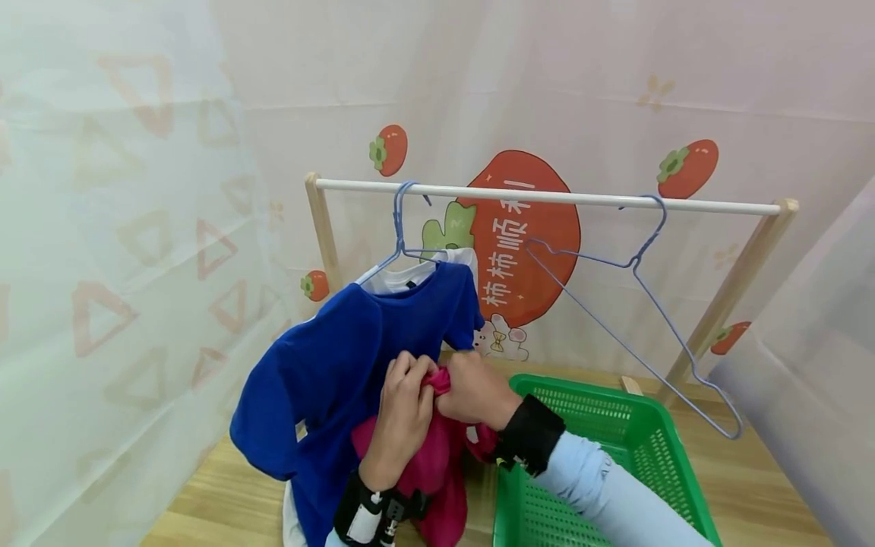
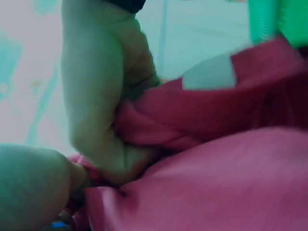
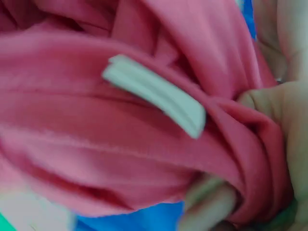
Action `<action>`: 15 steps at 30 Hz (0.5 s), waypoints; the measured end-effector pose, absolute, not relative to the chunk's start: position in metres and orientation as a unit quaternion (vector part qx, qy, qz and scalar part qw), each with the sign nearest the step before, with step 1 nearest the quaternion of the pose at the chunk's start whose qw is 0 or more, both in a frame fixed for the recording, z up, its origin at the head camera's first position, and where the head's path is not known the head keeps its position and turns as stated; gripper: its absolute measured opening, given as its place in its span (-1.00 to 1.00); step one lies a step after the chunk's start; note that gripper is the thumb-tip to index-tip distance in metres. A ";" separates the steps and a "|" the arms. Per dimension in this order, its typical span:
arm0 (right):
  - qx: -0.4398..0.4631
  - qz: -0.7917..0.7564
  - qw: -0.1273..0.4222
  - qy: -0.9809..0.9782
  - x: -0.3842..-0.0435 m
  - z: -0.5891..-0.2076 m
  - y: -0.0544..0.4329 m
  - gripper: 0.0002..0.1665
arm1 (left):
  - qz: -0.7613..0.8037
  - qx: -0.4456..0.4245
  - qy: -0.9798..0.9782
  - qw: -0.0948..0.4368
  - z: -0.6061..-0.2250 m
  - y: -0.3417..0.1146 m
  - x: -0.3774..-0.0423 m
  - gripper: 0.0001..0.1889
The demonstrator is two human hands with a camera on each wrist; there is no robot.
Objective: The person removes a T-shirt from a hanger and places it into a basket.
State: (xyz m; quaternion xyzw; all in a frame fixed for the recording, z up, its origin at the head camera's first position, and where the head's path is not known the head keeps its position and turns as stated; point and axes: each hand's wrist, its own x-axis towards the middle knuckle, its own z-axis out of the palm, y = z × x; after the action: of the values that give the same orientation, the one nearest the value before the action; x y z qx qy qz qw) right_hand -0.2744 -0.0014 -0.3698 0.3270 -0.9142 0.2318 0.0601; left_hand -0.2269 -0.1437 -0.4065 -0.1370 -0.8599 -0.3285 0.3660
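Both hands hold a dark pink garment (image 1: 432, 463), bunched up in front of a blue short-sleeved shirt (image 1: 342, 349). My left hand (image 1: 403, 410) pinches its gathered edge, and my right hand (image 1: 478, 389) grips the same fold close beside it. In the right wrist view the pink cloth is wrapped round the fingers, and a white label (image 3: 154, 94) shows on its inside. The rest of the garment hangs down below my hands. The blue shirt hangs on a blue wire hanger (image 1: 399, 228), with a white shirt (image 1: 399, 279) behind it.
A white rail (image 1: 547, 196) on wooden posts spans the view. At its right hangs a bare blue hanger (image 1: 636, 262). The green plastic basket (image 1: 673, 456) stands on the wooden table (image 1: 759, 471), partly under my right forearm. A printed curtain (image 1: 615, 68) closes off the back.
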 end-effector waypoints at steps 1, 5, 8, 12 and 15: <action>0.334 0.232 0.089 -0.909 -0.271 -0.359 0.003 -0.55 | -0.332 -0.144 -0.852 0.379 -0.397 -0.140 -0.226 -0.77; 0.320 0.210 0.199 -0.902 -0.257 -0.312 0.024 -0.73 | -0.335 -0.179 -0.822 0.425 -0.351 -0.120 -0.223 -0.83; 0.298 0.203 0.259 -0.896 -0.245 -0.277 0.042 -0.91 | -0.348 -0.210 -0.796 0.448 -0.317 -0.103 -0.220 -0.85; 0.267 0.189 0.323 -0.888 -0.224 -0.240 0.072 -0.85 | -0.386 -0.265 -0.763 0.446 -0.278 -0.076 -0.215 -0.86; 0.244 0.175 0.364 -0.882 -0.206 -0.226 0.096 -0.86 | -0.402 -0.307 -0.746 0.434 -0.261 -0.056 -0.210 -0.88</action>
State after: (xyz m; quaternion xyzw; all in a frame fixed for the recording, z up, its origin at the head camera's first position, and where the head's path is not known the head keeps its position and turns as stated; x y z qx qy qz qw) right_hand -0.2063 0.0963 -0.2261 0.2437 -0.8817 0.1752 0.3640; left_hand -0.2099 -0.0561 -0.2608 -0.3068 -0.7457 -0.4024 0.4336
